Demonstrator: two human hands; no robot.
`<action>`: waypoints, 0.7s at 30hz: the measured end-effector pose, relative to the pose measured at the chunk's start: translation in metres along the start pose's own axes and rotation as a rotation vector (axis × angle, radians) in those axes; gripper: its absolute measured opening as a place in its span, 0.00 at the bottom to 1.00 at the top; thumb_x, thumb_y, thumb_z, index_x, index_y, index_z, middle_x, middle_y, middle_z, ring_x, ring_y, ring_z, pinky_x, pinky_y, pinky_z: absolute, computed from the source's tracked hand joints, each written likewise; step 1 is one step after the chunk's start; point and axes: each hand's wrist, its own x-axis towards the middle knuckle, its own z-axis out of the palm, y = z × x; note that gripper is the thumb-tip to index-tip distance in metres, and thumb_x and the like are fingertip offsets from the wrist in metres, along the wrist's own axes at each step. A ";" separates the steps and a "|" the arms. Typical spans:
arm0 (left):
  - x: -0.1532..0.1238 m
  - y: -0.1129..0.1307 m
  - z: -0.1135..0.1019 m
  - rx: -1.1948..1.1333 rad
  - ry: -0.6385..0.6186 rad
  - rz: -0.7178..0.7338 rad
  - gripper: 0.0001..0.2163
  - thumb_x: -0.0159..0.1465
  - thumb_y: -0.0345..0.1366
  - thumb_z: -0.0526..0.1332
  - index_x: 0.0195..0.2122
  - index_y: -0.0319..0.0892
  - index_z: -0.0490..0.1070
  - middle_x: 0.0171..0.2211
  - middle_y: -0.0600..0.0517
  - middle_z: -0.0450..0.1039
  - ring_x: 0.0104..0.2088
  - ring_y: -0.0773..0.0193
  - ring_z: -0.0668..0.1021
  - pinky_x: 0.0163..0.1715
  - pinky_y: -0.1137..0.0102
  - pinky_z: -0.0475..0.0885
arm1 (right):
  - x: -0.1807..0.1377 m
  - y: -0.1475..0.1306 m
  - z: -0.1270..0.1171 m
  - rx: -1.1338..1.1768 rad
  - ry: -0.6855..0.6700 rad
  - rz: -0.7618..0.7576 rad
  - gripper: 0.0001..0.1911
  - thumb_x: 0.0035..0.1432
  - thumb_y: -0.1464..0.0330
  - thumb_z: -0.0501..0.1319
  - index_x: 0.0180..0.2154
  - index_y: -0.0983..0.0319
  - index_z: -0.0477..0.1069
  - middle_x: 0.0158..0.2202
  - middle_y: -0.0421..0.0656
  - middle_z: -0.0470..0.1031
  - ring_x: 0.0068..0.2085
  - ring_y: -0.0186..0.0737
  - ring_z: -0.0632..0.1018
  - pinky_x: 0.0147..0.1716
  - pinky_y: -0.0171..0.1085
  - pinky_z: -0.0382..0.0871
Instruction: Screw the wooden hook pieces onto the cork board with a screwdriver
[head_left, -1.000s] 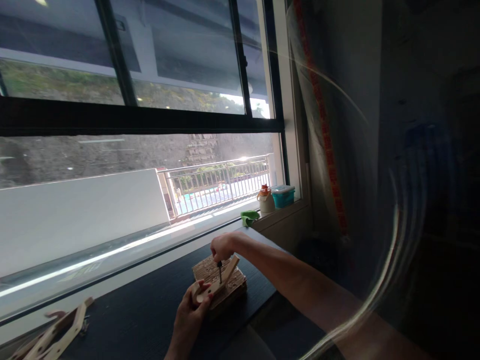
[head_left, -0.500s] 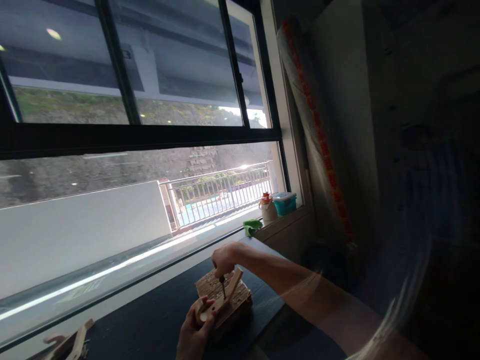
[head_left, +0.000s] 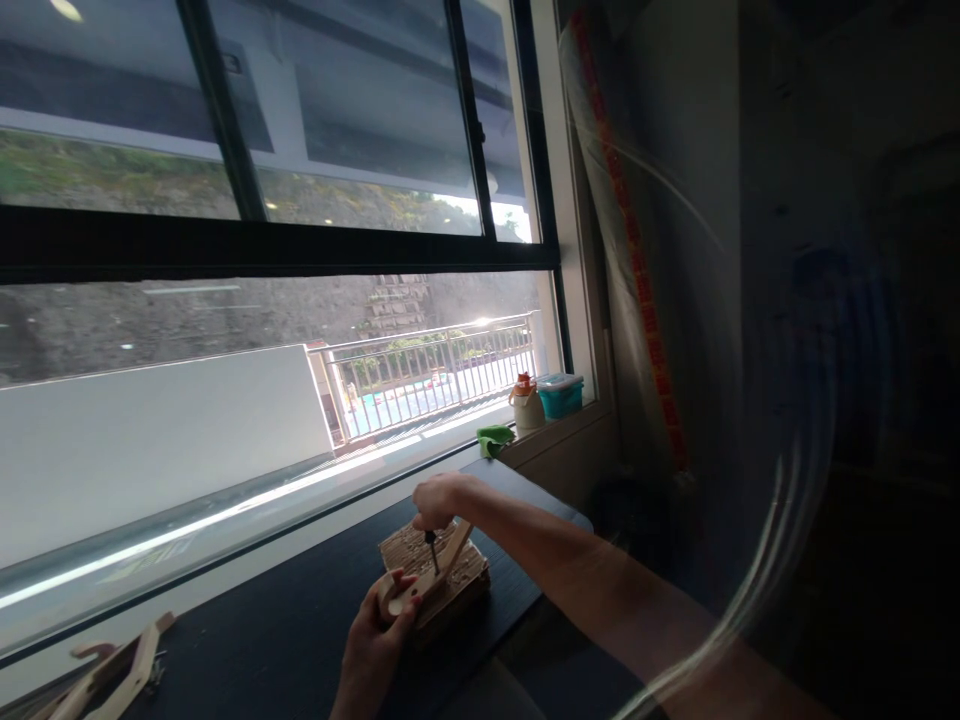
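Observation:
My left hand is closed on the near end of a pale wooden piece, which has a curved end and a dark hole. This piece lies slanted across a rough, ridged brown block on the dark table. Above it, my right hand wraps round the top of a screwdriver with a dark handle. The thin shaft points down and its tip meets the wooden piece. My right fingers cover most of the handle.
More wooden pieces lie at the left, with small metal bits beside them. On the sill stand a teal box and a pale bottle, near a green cloth. A wrapped roll leans at the right of the window.
The view has shifted slightly, so everything sits a little higher and further left. Both hands keep their hold, with the screwdriver still upright on the wooden piece.

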 end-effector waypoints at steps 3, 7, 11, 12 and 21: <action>0.000 0.001 0.001 -0.016 -0.003 -0.002 0.24 0.45 0.47 0.66 0.42 0.43 0.69 0.39 0.49 0.79 0.44 0.53 0.78 0.47 0.62 0.70 | -0.001 0.002 0.000 -0.006 0.006 0.020 0.14 0.53 0.64 0.56 0.30 0.69 0.76 0.31 0.52 0.77 0.32 0.41 0.77 0.25 0.34 0.67; 0.000 0.001 0.001 -0.024 0.010 -0.002 0.25 0.44 0.47 0.66 0.42 0.42 0.68 0.39 0.48 0.79 0.44 0.52 0.77 0.48 0.61 0.69 | 0.001 0.004 -0.005 -0.014 -0.010 0.017 0.15 0.49 0.61 0.60 0.27 0.68 0.75 0.29 0.49 0.77 0.29 0.42 0.76 0.24 0.35 0.67; -0.001 0.003 0.001 -0.018 0.022 0.012 0.25 0.44 0.47 0.67 0.41 0.41 0.69 0.38 0.48 0.79 0.43 0.53 0.78 0.48 0.61 0.70 | 0.000 0.004 -0.010 -0.015 0.005 -0.037 0.09 0.44 0.66 0.63 0.29 0.65 0.76 0.28 0.46 0.77 0.30 0.40 0.76 0.26 0.34 0.67; -0.002 0.004 0.001 -0.011 0.027 0.021 0.24 0.44 0.47 0.67 0.41 0.41 0.69 0.38 0.48 0.79 0.43 0.53 0.78 0.48 0.61 0.70 | -0.001 0.002 -0.010 -0.015 0.011 -0.051 0.09 0.43 0.68 0.63 0.30 0.65 0.76 0.29 0.46 0.77 0.31 0.40 0.76 0.27 0.33 0.68; -0.005 0.012 0.003 0.008 0.018 0.017 0.23 0.46 0.45 0.67 0.42 0.42 0.70 0.39 0.49 0.79 0.42 0.54 0.78 0.46 0.63 0.70 | -0.004 -0.004 -0.001 -0.035 0.017 -0.052 0.15 0.50 0.69 0.59 0.40 0.68 0.74 0.44 0.54 0.75 0.44 0.47 0.75 0.37 0.38 0.70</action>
